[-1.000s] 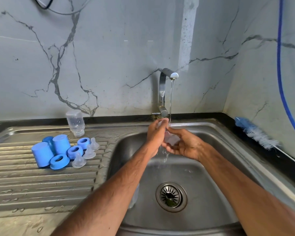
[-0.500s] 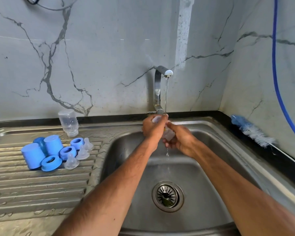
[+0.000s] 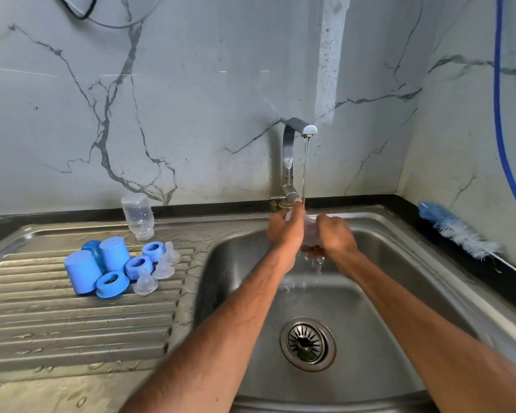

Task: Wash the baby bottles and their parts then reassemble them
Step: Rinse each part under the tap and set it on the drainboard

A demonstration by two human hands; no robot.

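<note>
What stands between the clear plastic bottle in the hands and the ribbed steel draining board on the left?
Nothing visible. The left hand and right hand hold the clear plastic bottle over the steel sink basin; the way left to the ribbed steel draining board is open.

Steel drainboard (image 3: 72, 323), blue caps (image 3: 82, 271), rings (image 3: 112, 284), teats (image 3: 145, 282), bottle (image 3: 137, 214)

No legible text or labels anywhere.

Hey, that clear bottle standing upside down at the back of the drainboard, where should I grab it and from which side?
Probably the wide body of the clear bottle, taken from above or the right. It stands neck down with its base up, so the body is the broad, exposed part; the blue caps and nipples lie in front of it.
</note>
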